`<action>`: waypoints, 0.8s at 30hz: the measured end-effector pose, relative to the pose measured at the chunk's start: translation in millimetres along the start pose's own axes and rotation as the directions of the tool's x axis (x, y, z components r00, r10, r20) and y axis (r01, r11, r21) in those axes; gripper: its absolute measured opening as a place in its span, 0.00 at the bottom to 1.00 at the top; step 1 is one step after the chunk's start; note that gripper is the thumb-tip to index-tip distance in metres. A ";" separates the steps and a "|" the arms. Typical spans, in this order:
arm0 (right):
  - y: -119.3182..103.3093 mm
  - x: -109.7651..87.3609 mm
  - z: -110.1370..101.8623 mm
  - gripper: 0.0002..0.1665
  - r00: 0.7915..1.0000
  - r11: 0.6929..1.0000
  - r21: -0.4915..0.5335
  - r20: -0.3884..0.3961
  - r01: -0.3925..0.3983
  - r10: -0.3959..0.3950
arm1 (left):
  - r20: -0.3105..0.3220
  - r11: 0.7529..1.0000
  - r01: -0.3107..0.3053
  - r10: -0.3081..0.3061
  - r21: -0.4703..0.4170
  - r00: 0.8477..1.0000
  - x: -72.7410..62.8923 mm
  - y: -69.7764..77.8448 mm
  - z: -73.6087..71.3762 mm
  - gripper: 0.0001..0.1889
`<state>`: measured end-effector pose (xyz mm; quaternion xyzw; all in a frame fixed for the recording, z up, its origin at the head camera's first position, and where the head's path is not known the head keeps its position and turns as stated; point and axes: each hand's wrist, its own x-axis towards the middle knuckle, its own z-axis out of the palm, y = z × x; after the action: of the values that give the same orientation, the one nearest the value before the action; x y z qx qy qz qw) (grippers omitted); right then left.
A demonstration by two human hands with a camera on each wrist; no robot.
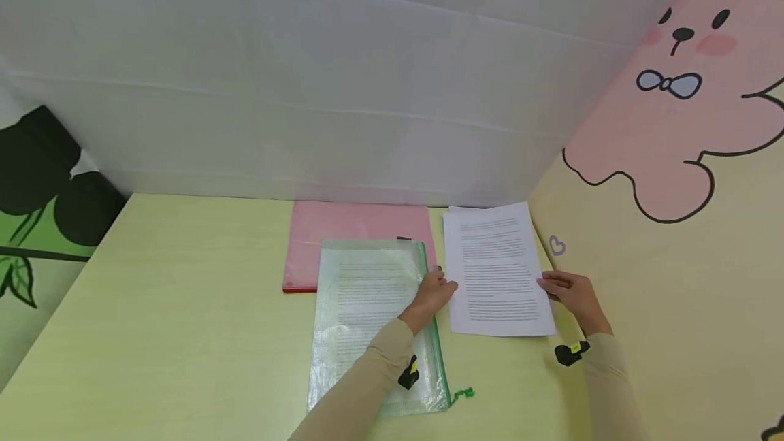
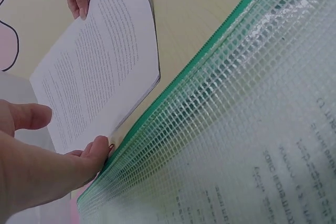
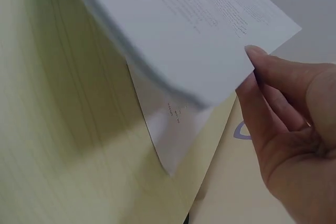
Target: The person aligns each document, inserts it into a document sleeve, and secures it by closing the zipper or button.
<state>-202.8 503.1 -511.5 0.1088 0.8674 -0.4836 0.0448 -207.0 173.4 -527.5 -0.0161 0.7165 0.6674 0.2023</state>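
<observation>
A stack of white printed sheets (image 1: 499, 271) lies partly raised near the right wall. My right hand (image 1: 572, 298) pinches its right edge between thumb and fingers, lifting the upper sheets off a lower sheet (image 3: 170, 142). My left hand (image 1: 431, 298) is at the stack's left edge, thumb and fingers apart in the left wrist view; whether it touches the paper is unclear. A small red loop (image 2: 111, 147) shows by its fingertips. Beneath my left forearm lies a clear mesh zip pouch (image 1: 361, 291) with green edging and printed paper inside.
A pink folder (image 1: 361, 220) with a red edge lies partly under the pouch at the back. A green cord (image 1: 462, 393) trails from the pouch's near corner onto the pale wooden table (image 1: 184, 305). Walls stand behind and to the right.
</observation>
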 end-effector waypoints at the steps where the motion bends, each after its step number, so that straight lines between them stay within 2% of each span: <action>1: 1.2 -0.9 -1.2 0.31 1.000 1.000 0.009 0.000 -0.003 0.003 | -0.001 1.000 -0.003 0.003 0.000 1.000 0.4 -0.3 -0.4 0.32; 13: 6.8 -9.2 -8.1 0.39 0.999 0.991 0.136 0.033 0.009 -0.014 | -0.066 0.999 -0.007 0.010 0.046 0.998 0.9 -0.6 -0.7 0.29; 20: 5.1 -12.5 -9.3 0.39 0.999 0.984 0.178 0.042 0.013 -0.021 | -0.053 0.998 -0.061 0.063 0.033 0.997 1.8 0.6 -2.5 0.24; 24: 5.3 -13.8 -8.5 0.38 0.999 0.982 0.189 0.033 0.025 -0.032 | -0.101 0.994 -0.104 0.107 0.026 0.989 5.3 -1.7 -4.2 0.20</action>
<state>-188.0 511.0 -508.8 0.0914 0.8182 -0.5660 0.0428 -212.5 170.5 -530.7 -0.0103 0.7324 0.6682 0.1299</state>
